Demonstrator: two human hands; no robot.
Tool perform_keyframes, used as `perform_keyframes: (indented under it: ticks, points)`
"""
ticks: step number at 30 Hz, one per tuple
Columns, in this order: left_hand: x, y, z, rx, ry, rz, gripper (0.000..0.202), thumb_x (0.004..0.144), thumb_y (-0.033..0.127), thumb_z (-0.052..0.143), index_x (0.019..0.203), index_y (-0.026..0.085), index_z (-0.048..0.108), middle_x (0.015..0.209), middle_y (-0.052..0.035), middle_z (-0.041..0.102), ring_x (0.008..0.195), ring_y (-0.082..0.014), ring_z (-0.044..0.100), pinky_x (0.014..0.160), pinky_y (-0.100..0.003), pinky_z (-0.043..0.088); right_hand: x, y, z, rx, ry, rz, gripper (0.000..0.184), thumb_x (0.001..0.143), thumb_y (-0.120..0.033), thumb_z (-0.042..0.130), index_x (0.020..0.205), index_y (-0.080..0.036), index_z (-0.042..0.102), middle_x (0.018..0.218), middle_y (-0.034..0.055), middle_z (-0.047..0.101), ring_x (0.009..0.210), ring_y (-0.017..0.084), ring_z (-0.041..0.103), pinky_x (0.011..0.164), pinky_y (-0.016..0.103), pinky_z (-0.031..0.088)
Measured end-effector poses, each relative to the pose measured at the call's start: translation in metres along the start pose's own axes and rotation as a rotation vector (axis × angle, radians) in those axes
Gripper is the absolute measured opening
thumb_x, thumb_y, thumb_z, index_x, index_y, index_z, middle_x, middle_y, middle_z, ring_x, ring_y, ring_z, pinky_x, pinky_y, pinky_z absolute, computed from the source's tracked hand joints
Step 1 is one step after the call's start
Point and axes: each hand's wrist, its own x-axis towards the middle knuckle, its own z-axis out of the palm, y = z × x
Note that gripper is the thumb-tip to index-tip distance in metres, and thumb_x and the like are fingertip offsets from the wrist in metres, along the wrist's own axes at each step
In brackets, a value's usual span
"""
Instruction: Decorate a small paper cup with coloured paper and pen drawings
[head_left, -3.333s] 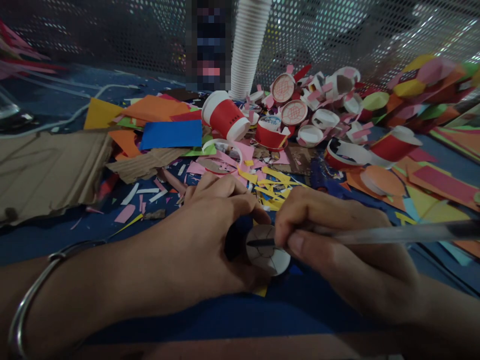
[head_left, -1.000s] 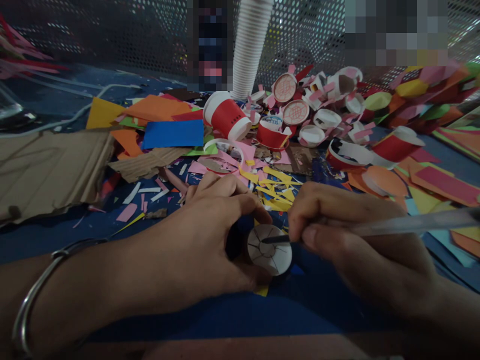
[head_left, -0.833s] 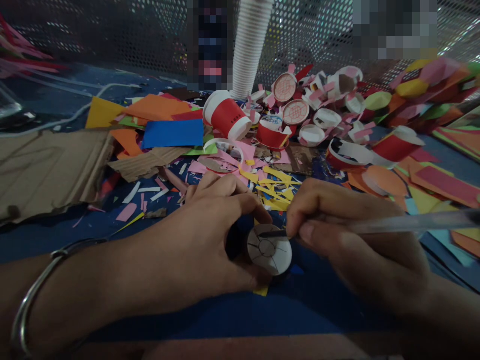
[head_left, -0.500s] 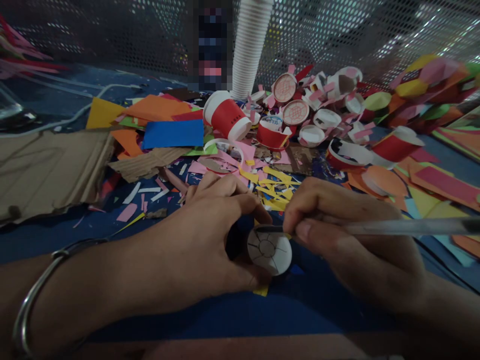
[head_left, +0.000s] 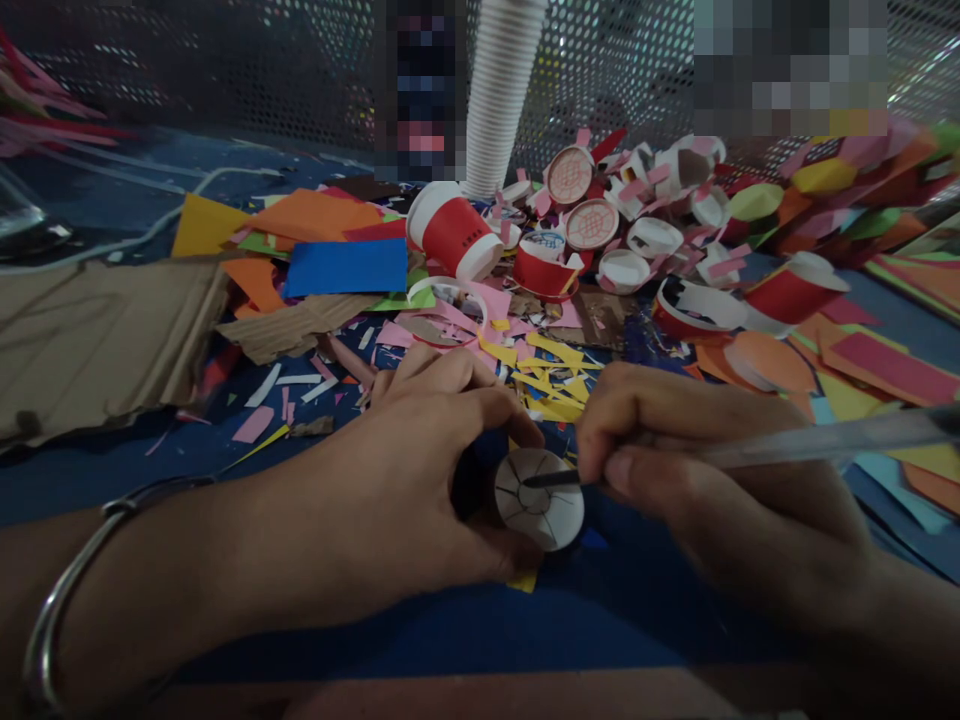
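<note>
A small round white cup bottom (head_left: 541, 505) with dark pen lines drawn on it rests on the blue table surface (head_left: 420, 630). My left hand (head_left: 409, 470) is wrapped round its left side, thumb and forefinger closed on the rim. My right hand (head_left: 697, 470) pinches a clear-barrelled pen (head_left: 795, 443). The pen's dark tip touches the disc near its middle, and the barrel runs off to the right. A metal bangle (head_left: 71, 580) sits on my left wrist.
Coloured paper scraps (head_left: 551, 385) lie just beyond my hands. Red and white paper cups (head_left: 452, 230), cut cup bottoms (head_left: 590, 224) and a tall stack of white cups (head_left: 499, 90) stand further back. Brown cardboard (head_left: 90, 340) covers the left. A perforated metal screen (head_left: 225, 70) closes the back.
The pen tip has moved over the disc's face, up to the top edge and back toward the middle, and more lines show on it. My left hand has kept its hold.
</note>
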Motion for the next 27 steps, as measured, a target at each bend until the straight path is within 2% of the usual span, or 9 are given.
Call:
perform_keyframes:
  ticks: [17,27]
  points:
    - [-0.0002,-0.0016,-0.0001,0.02,0.01,0.009,0.042,0.067,0.043,0.087,0.106,0.031,0.076,0.112,-0.0034,0.063,0.114,-0.0324,0.056,0.091,-0.045,0.051,-0.0013,0.0011,0.0016,-0.015,0.028,-0.024,0.023,0.084,-0.003,0.045,0.075,-0.021,0.058,0.067,-0.0052,0.057,0.059,0.007,0.05,0.049,0.023,0.035]
    - [-0.0018,-0.0052,0.002,0.092,0.038,0.052,0.044,0.069,0.046,0.086,0.11,0.032,0.075,0.116,-0.0028,0.062,0.119,-0.032,0.054,0.098,-0.046,0.049,-0.0036,0.0034,-0.0019,-0.038,0.085,0.018,0.023,0.082,-0.005,0.047,0.075,-0.022,0.06,0.063,-0.0046,0.057,0.053,0.008,0.049,0.043,0.024,0.032]
